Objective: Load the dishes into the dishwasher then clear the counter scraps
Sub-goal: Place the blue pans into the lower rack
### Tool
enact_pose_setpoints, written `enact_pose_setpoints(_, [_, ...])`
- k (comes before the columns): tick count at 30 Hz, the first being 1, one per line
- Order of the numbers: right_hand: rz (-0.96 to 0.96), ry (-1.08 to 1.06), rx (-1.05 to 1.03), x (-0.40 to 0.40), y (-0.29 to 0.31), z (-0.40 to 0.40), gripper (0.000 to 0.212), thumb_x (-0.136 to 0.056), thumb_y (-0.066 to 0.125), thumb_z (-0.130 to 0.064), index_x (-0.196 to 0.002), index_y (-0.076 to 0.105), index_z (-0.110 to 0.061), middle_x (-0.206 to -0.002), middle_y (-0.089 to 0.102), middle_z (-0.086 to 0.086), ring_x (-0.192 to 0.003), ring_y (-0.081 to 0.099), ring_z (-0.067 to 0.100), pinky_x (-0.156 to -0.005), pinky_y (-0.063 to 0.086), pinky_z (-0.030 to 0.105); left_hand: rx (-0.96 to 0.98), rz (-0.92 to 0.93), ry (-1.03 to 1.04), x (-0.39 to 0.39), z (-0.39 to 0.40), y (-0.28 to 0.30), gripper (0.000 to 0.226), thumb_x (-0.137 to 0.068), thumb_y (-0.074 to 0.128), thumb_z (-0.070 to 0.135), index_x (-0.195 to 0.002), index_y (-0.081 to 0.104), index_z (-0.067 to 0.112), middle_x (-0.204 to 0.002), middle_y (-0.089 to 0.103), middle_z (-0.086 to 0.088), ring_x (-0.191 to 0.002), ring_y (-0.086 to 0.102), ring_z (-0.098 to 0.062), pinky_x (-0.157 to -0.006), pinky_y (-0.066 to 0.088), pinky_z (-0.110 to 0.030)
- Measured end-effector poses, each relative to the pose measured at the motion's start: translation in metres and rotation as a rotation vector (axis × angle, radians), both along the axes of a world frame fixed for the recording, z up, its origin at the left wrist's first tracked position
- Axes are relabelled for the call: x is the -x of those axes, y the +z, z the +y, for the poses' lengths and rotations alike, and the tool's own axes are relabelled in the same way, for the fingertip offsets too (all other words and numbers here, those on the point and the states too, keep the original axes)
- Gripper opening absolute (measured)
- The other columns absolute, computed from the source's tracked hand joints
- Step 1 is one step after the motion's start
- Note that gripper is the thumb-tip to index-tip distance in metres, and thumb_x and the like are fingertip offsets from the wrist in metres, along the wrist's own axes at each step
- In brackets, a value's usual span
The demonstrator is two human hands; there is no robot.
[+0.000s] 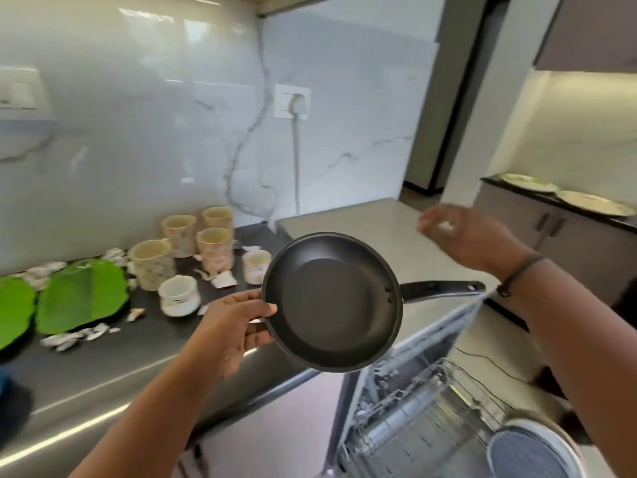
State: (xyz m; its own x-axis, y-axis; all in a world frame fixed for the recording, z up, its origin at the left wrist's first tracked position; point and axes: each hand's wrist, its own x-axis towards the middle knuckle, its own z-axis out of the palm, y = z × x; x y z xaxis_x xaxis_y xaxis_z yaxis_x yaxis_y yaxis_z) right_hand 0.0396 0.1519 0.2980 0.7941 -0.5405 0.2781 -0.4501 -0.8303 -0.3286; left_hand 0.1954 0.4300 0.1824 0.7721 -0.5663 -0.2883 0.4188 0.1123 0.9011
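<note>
Head view: we are pinching the frying pan by its rim in our left hand, above the counter's front edge; our right hand is hanging loosely curled, holding nothing. We should be angling it handle-first into the dishwasher rack.

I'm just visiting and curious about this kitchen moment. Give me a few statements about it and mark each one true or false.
1. The left hand holds the black frying pan by its rim. True.
2. The right hand grips the pan's handle. False: it is raised above the handle, holding nothing.
3. The green leaf-shaped plates are stacked in the dishwasher. False: they lie on the counter.
4. The dishwasher stands open, rack in view. True.
5. Paper scraps lie on the counter. True.
</note>
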Motion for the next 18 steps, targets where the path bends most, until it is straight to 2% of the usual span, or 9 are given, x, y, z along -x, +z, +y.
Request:
enact_pose_setpoints(2, [0.415,-0.037,-0.140,0.032,-0.020,-0.038,0.053,-0.097,0.036,-0.054,-0.125,0.059,-0.016,-0.131,0.058,0.007,-0.118,0.052,0.024,-0.101,0.038,0.034,-0.032,-0.033,-0.096,0.022,-0.046,-0.001,0.021,-0.081,0.060,-0.008,-0.098,0.070,0.000,-0.090,0.073,-0.020,-0.069,0.072,-0.027,-0.054,0.057,-0.030])
enact_pose_setpoints(3, [0.553,-0.059,-0.218,0.054,-0.031,-0.056,0.065,-0.094,0.030,-0.062,-0.125,0.060,-0.014,-0.130,0.059,0.009,-0.117,0.054,0.025,-0.104,0.038,0.037,-0.046,-0.051,-0.136,0.034,-0.070,-0.002,0.021,-0.081,0.060,-0.008,-0.098,0.070,0.001,-0.090,0.073,-0.020,-0.070,0.072,-0.027,-0.054,0.057,-0.030])
enact_pose_setpoints(4, [0.620,-0.074,-0.333,0.078,-0.043,-0.074,0.074,-0.088,0.026,-0.070,-0.118,0.065,-0.014,-0.121,0.065,0.011,-0.109,0.059,0.026,-0.100,0.043,0.038,-0.054,-0.068,-0.175,0.046,-0.094,-0.003,0.022,-0.082,0.060,-0.008,-0.098,0.071,0.002,-0.090,0.073,-0.019,-0.071,0.072,-0.027,-0.055,0.057,-0.030])
enact_pose_setpoints(6, [0.572,-0.111,-0.654,0.128,-0.067,-0.107,0.078,-0.082,0.028,-0.075,-0.103,0.069,-0.012,-0.096,0.074,0.012,-0.084,0.069,0.027,-0.075,0.054,0.033,-0.062,-0.103,-0.257,0.067,-0.139,-0.005,0.026,-0.082,0.060,-0.008,-0.101,0.071,0.006,-0.090,0.074,-0.017,-0.073,0.073,-0.026,-0.055,0.057,-0.029])
enact_pose_setpoints(8, [0.528,-0.194,-0.911,0.178,-0.089,-0.140,0.071,-0.090,0.032,-0.068,-0.101,0.066,-0.007,-0.089,0.074,0.015,-0.073,0.071,0.030,-0.061,0.055,0.032,-0.082,-0.116,-0.330,0.090,-0.186,-0.008,0.031,-0.081,0.062,-0.007,-0.104,0.068,0.013,-0.088,0.075,-0.014,-0.069,0.072,-0.023,-0.054,0.058,-0.028])
enact_pose_setpoints(11, [0.516,-0.263,-1.125,0.241,-0.119,-0.176,0.068,-0.082,0.045,-0.067,-0.094,0.064,-0.002,-0.080,0.071,0.017,-0.059,0.066,0.028,-0.055,0.055,0.033,-0.114,-0.141,-0.389,0.122,-0.249,-0.014,0.031,-0.081,0.066,-0.005,-0.101,0.068,0.018,-0.076,0.074,-0.007,-0.060,0.070,-0.019,-0.049,0.054,-0.024])
enact_pose_setpoints(13, [0.425,-0.280,-1.233,0.277,-0.138,-0.197,0.061,-0.075,0.054,-0.060,-0.094,0.064,-0.002,-0.075,0.068,0.014,-0.052,0.061,0.024,-0.053,0.054,0.032,-0.150,-0.183,-0.433,0.144,-0.287,-0.020,0.029,-0.081,0.068,-0.004,-0.100,0.068,0.018,-0.076,0.074,-0.006,-0.061,0.070,-0.020,-0.052,0.055,-0.026])
enact_pose_setpoints(17, [0.250,-0.294,-1.508,0.336,-0.172,-0.221,0.050,-0.079,0.065,-0.042,-0.109,0.057,-0.003,-0.081,0.065,0.014,-0.058,0.056,0.024,-0.057,0.051,0.034,-0.222,-0.290,-0.503,0.179,-0.343,-0.034,0.028,-0.081,0.066,-0.007,-0.101,0.068,0.012,-0.078,0.072,-0.005,-0.065,0.067,-0.017,-0.057,0.057,-0.029])
enact_pose_setpoints(18, [0.203,-0.303,-1.557,0.347,-0.181,-0.225,0.049,-0.079,0.072,-0.036,-0.111,0.057,-0.003,-0.085,0.065,0.015,-0.060,0.058,0.025,-0.057,0.051,0.035,-0.244,-0.333,-0.509,0.186,-0.355,-0.037,0.027,-0.081,0.065,-0.008,-0.101,0.068,0.010,-0.081,0.070,-0.007,-0.069,0.066,-0.018,-0.063,0.057,-0.032])
